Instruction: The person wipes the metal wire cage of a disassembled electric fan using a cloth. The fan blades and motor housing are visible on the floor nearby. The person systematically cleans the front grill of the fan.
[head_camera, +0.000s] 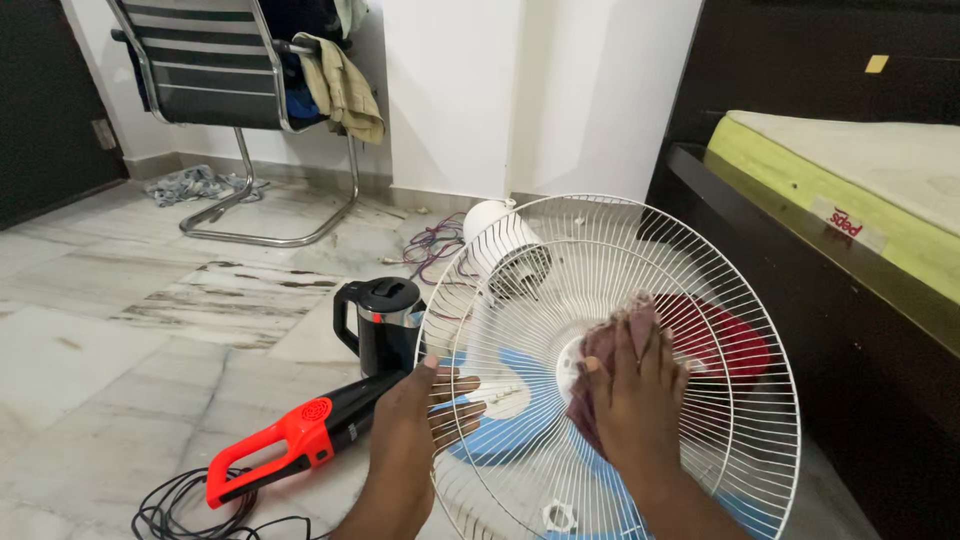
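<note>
Closest to me, my left hand (425, 420) clamps the left rim of the white wire fan guard (700, 300), thumb on my side and fingers hooked through the wires, which I judge keeps the round grille upright and steady. My right hand (630, 400) is pressed flat against the guard's centre, fingers closed over a dusty pink cloth (618, 345) that it holds against the wires near the hub, so the cloth sits between palm and grille. The guard stands tilted on the marble floor (130, 340), its lower edge running out of view at the bottom; through the wires I see blue fan blades (520, 425) and something red (735, 345) behind, though I cannot tell what the red thing is. Just left of the guard lies a red and black handheld vacuum (300, 440) with its black cord (190, 510) coiled at the lower left, and behind it a black electric kettle (380, 325) stands touching or nearly touching the rim. The white fan motor housing (505, 250) lies beyond, beside tangled wires. To the right the dark bed frame (850, 340) crowds the guard closely; the left side of the floor has open room, up to the metal chair (220, 80) by the far wall.
</note>
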